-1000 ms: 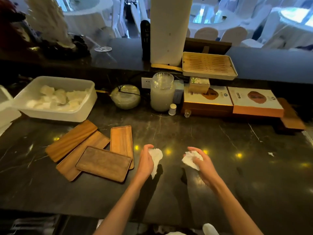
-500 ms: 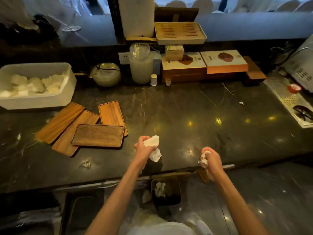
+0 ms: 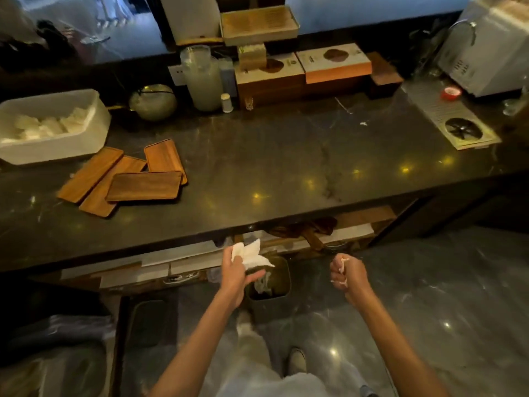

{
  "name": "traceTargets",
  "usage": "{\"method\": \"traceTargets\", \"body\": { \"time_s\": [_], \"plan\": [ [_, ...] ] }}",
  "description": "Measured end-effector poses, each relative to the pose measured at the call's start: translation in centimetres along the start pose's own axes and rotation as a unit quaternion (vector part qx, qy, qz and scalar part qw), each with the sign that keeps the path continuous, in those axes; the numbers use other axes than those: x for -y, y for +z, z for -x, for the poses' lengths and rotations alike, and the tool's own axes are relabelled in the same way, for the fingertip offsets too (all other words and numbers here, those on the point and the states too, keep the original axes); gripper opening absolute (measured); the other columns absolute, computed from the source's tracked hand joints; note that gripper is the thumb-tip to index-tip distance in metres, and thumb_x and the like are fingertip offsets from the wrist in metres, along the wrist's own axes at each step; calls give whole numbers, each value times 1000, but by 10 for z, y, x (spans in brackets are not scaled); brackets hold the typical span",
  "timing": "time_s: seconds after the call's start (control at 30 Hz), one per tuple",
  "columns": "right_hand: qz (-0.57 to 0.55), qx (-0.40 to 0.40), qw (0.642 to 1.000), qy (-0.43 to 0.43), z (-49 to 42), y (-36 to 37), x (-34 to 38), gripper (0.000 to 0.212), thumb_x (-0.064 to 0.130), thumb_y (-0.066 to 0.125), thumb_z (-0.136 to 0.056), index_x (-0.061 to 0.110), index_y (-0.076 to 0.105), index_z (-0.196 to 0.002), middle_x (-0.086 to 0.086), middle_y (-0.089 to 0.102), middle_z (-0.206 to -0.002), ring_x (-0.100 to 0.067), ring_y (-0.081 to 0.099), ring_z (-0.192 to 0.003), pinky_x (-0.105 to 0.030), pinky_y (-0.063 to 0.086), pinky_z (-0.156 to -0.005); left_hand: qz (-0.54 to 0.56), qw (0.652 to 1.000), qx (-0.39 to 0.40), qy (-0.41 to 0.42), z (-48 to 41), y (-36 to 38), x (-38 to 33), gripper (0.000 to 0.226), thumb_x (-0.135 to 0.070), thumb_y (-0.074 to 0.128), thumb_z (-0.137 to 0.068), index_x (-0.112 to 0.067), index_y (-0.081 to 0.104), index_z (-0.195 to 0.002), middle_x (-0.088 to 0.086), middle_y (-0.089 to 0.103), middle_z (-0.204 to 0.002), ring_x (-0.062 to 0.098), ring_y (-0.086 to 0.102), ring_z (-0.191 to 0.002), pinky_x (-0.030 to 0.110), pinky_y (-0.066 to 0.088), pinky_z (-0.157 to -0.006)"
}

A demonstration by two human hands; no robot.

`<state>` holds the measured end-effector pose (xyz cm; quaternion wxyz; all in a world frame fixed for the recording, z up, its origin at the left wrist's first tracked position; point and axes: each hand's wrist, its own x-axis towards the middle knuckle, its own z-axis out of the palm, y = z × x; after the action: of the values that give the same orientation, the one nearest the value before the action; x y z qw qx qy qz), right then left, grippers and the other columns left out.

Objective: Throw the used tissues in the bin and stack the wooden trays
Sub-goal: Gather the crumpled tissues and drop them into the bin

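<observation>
1. Dark stone counter point(image 3: 286, 167) carries four wooden trays point(image 3: 126, 179) loosely overlapped near its left end, unstacked.
2. Left hand point(image 3: 236, 272) pinches a tissue point(image 3: 250, 255) over the bin point(image 3: 270, 285) below the front edge, seemingly ready to drop.
3. Right hand point(image 3: 347, 275) is fisted around another tissue point(image 3: 342, 266), just right of the bin.

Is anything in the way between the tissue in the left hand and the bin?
Nothing visible is. The left hand holds its tissue right above the open bin, which has no lid and already holds some paper.
</observation>
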<state>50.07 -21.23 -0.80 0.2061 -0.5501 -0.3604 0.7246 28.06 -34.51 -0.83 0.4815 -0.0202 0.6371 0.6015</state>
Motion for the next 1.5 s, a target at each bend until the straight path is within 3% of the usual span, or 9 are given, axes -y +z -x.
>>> {"method": "traceTargets", "body": {
  "time_s": [0.1,0.3,0.47,0.67,0.83,0.97,1.2,1.4,1.5],
  "plan": [
    [0,-9,1000,8,11,-12,-9,31,-8,29,-77,10,43,-56,-5,31,-58,-9,29,-39,-16,19,-35,-31,999,-33,15,12,4,12,27,-9,30,-103,-16,46,-124,11,60,-113,22,65,-88,28,56,-55],
    [-6,0,1000,16,16,-5,-19,29,-6,33,-77,5,57,-91,-13,47,-81,-21,49,-69,-30,41,-58,-7,999,43,-15,14,-14,13,36,-11,64,-91,-19,46,-120,12,63,-113,25,64,-101,45,49,-97],
    [138,-15,990,7,14,20,-42,50,-12,45,-79,19,51,-118,-9,54,-107,-22,56,-96,-33,50,-76,-41,998,35,-29,-9,-37,32,42,-3,61,-92,-18,43,-127,11,59,-117,20,67,-96,24,59,-63],
    [206,11,978,-33,-58,45,-104,28,4,61,-85,25,65,-103,0,65,-100,-14,60,-90,-24,48,-70,-97,990,60,-79,-98,-52,106,25,0,42,-100,-10,51,-120,18,62,-110,29,70,-89,31,63,-64],
    [160,-27,986,-45,-158,36,-201,20,-9,48,-90,2,61,-101,-14,62,-97,-18,63,-84,-20,54,-67,-169,980,22,-100,-200,-70,197,27,1,42,-97,-17,61,-95,10,63,-87,15,60,-63,23,49,-49],
    [96,-62,993,-26,-229,16,-286,24,-12,39,-92,6,55,-94,-16,57,-94,-26,66,-78,-22,59,-60,-133,978,24,-161,-278,-98,280,27,0,37,-93,-7,53,-113,11,56,-84,19,53,-65,24,43,-45],
    [140,-94,985,30,-319,-12,-401,19,8,55,-94,16,56,-112,-6,63,-104,-19,67,-91,-33,62,-67,-209,963,8,-172,-371,-126,390,41,7,36,-95,1,45,-134,21,52,-130,33,55,-114,33,53,-76],
    [321,-56,945,-14,-379,2,-442,20,26,53,-96,15,60,-112,-4,66,-97,-18,63,-86,-39,53,-77,-479,877,9,-18,-424,-122,413,42,-8,62,-91,-10,56,-132,16,57,-133,33,55,-120,33,44,-98],
    [376,-75,924,-9,-409,10,-452,28,22,57,-94,13,61,-120,-10,67,-108,-27,63,-101,-42,52,-89,-467,884,-8,24,-443,-117,419,35,-7,61,-91,-9,61,-125,19,59,-129,35,55,-119,38,45,-99]
  ]
}}
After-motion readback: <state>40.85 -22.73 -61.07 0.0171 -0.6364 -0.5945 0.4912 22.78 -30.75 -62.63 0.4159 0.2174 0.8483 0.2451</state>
